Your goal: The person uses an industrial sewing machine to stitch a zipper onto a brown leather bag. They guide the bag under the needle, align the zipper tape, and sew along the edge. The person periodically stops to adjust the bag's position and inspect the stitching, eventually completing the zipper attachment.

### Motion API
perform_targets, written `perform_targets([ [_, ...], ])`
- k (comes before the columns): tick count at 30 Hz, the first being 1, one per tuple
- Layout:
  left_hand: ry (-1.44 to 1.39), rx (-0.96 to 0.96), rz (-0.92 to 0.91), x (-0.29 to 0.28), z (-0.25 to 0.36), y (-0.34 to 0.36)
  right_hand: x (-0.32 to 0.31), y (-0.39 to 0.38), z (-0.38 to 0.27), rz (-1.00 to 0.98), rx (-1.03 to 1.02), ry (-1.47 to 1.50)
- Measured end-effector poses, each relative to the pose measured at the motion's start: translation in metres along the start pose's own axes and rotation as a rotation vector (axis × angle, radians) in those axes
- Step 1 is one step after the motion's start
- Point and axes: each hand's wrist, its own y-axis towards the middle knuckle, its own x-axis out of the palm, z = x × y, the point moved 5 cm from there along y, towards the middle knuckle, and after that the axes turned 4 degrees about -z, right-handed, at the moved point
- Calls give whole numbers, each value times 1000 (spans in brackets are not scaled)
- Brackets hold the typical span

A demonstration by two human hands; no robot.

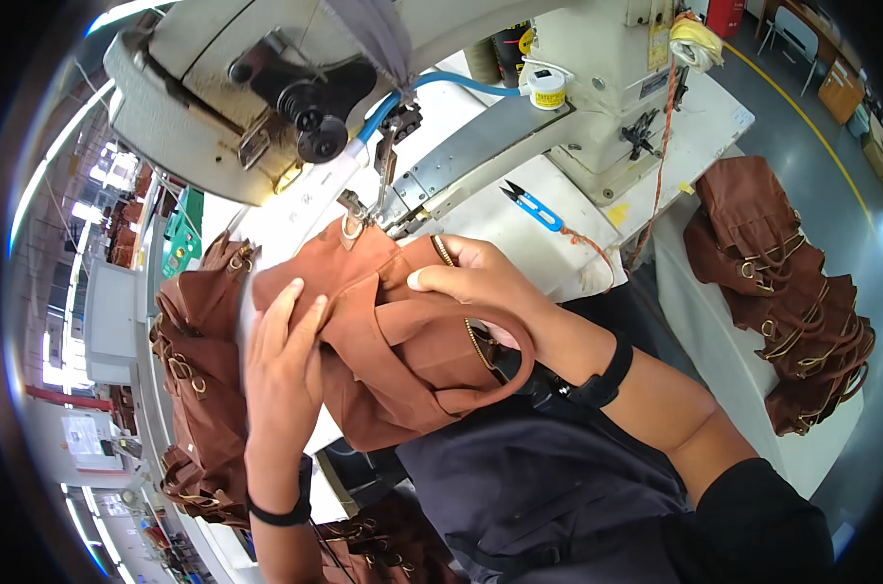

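Observation:
A brown handbag (368, 414) lies tilted under the head of an industrial sewing machine (198, 107), with a looped handle (527, 350) facing me. Its far edge, where a small tab with a metal ring (350, 230) sticks up, sits close by the presser foot and needle area (387, 161). My left hand (288, 355) rests on the bag's left side with its fingers stretched out. My right hand (470, 274) grips the rim beside the zipper, thumb on top; its other fingers are partly hidden in the bag's opening.
Blue-handled thread snips (537, 207) lie on the machine table, right of the bag. Behind them stands a small white jar (547, 90). More brown bags are piled at the left (203, 360) and right (787, 292). An orange braided cord (666, 136) hangs at the machine's right.

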Motion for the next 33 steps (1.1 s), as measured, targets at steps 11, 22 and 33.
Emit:
perform_targets([
  [11,-143,-17,196,38,57,33,12,-3,16,-31,43,426],
  [22,-233,13,163,57,49,28,-2,8,15,18,-211,40],
  [33,-303,6,173,48,50,31,2,12,0,9,-188,-14],
])
